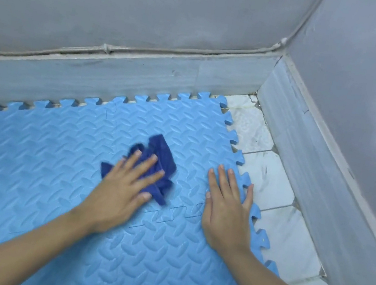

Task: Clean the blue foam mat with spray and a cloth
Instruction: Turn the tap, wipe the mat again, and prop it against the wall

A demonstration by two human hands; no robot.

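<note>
So the blue foam mat (56, 169) covers most of the floor, tucked up against the baseboard (117, 79). Left hand (123, 188) is spread flat, fingers splayed, pressing a dark blue cloth (160, 160) onto the mat's middle. Right hand (228, 207) lies open and flat near the mat's jagged right edge, holding nothing, white tiles (275, 183) just beside it.

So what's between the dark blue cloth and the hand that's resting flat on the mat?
Nothing but bare blue foam mat, seen in the head view. The cloth sits under the left hand; the right hand lies flat near the mat's toothed edge.
</note>
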